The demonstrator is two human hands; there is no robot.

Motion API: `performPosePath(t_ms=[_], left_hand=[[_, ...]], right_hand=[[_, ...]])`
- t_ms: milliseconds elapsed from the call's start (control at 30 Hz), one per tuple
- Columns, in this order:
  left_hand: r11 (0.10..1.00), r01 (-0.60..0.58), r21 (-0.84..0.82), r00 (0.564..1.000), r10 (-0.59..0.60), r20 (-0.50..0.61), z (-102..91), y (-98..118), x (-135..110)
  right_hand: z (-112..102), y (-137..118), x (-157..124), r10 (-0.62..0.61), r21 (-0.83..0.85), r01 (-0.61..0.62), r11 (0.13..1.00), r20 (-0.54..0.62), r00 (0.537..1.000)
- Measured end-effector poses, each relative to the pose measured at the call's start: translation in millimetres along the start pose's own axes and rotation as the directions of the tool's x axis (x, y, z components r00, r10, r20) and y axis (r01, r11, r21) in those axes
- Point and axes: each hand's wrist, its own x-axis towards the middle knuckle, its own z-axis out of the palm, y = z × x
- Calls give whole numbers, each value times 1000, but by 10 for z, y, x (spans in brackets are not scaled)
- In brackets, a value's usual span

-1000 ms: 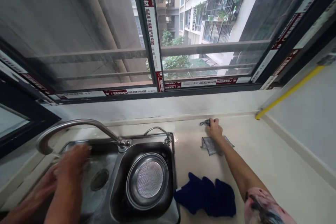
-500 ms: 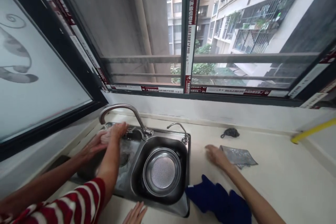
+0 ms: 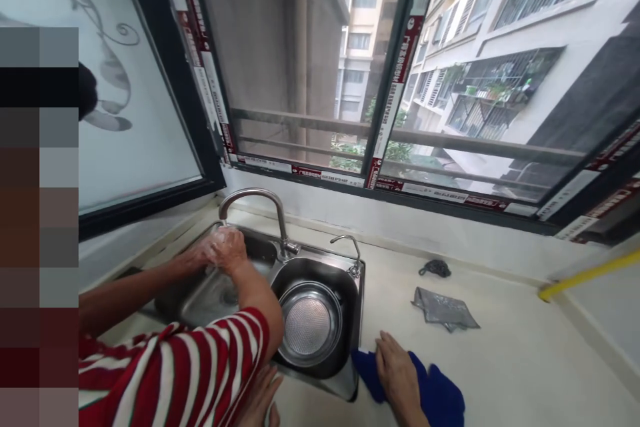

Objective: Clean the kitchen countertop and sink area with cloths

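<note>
My right hand lies flat on a dark blue cloth on the pale counter, just right of the sink, fingers stretched and together. My left hand rests at the counter's front edge below the sink, fingers out, holding nothing, partly hidden by a sleeve. A co-worker in a red-and-white striped sleeve rubs both hands together under the curved faucet over the left basin.
The steel double sink holds a round strainer bowl in its right basin. A grey mesh cloth and a dark scrubber lie on the counter near the window. A yellow pipe runs along the right wall.
My view swung left. My right hand let go of the dark scrubber, drew back past the grey cloth and settled on the blue cloth. The co-worker's hands moved under the faucet.
</note>
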Motion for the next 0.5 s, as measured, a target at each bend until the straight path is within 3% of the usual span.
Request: performPosePath(t_ms=[133,500], left_hand=[[1000,21,-3,1000,-21,-10,54,59,76],[999,35,18,999,-35,-12,-267,-116,505]], right_hand=[[-19,-67,27,-1,-32,-1,999,-56,998],[53,-35,8,14,66,-8,998,-93,996]])
